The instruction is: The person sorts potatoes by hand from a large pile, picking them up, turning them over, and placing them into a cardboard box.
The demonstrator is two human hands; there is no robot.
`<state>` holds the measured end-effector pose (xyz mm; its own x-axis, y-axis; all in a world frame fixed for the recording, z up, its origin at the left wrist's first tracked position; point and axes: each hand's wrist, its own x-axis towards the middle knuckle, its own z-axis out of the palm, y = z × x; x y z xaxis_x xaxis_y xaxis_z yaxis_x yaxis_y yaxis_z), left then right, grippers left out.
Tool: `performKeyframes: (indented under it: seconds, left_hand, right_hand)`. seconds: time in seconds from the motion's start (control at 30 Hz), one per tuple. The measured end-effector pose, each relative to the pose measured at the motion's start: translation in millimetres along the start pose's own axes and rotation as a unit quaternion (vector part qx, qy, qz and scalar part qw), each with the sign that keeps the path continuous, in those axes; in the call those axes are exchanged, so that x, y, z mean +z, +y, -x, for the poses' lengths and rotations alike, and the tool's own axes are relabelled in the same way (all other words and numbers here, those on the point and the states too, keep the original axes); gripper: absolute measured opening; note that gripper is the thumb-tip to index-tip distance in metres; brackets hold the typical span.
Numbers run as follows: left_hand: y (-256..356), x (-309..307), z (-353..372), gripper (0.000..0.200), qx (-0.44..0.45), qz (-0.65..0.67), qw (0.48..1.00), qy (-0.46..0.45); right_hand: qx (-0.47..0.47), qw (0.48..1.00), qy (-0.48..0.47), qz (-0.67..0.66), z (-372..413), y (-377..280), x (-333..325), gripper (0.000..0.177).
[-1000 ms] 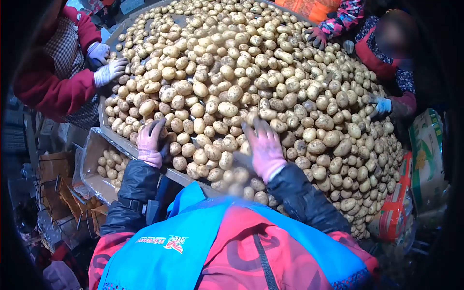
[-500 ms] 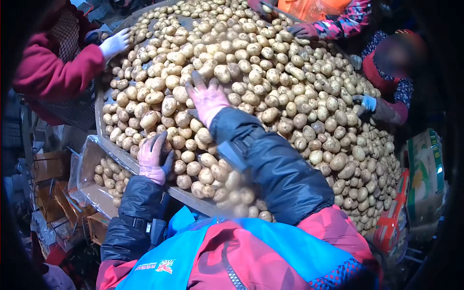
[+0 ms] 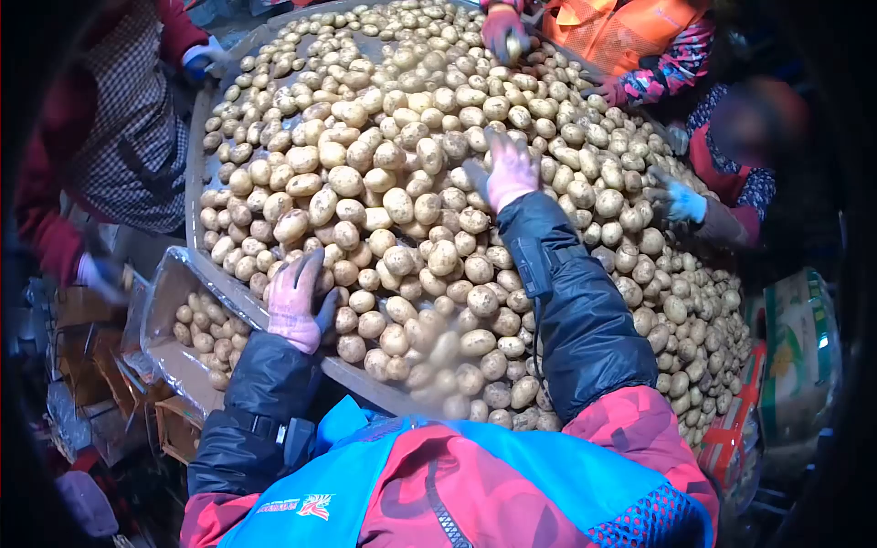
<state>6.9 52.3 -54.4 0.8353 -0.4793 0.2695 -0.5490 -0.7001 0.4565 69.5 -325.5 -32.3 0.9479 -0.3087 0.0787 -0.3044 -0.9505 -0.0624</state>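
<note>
A large heap of potatoes covers the raised table in front of me. My left hand, in a pink glove with grey fingers, lies on potatoes by the near left edge. Its fingers are stretched out and the thumb stands apart. Farther right, my right hand rests on the middle of the heap, gloved alike, with its fingers spread. No potato shows in the grip of either hand. Just left of my left hand, below the rim, a lined carton has several potatoes in it.
The table's rim curves along the left side. A person in a checked apron stands there. On the far right, a co-worker's gloved hand holds a potato, and another blue-gloved hand touches the heap. A green carton stands right.
My right hand has moved right across the heap, while my left hand has stayed nearly in place. The person on the left has drawn a hand back from the potatoes.
</note>
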Motion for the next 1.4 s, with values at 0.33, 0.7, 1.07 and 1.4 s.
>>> performKeyframes:
  seconds: [0.33,0.7,1.07,1.4]
  left_hand:
    - [1.5,-11.2,-10.9,0.066,0.015,0.033,0.997,-0.061]
    - [-2.8,-8.5,-6.4,0.065,0.021,0.046,0.998,-0.026]
    - [-9.2,-0.2,1.7,0.063,0.027,0.009,1.0,-0.006]
    - [-10.0,1.6,0.5,0.056,0.027,0.017,0.999,0.016]
  right_hand:
    - [-0.139,0.964,-0.069,-0.218,7.0,-43.7,-54.4,0.034]
    - [0.001,0.988,-0.143,0.054,-97.6,7.9,-21.6,0.059]
    - [-0.022,0.995,-0.026,-0.095,86.9,-32.8,9.2,0.031]
    - [0.115,0.822,-0.178,-0.528,60.7,-42.0,-41.2,0.025]
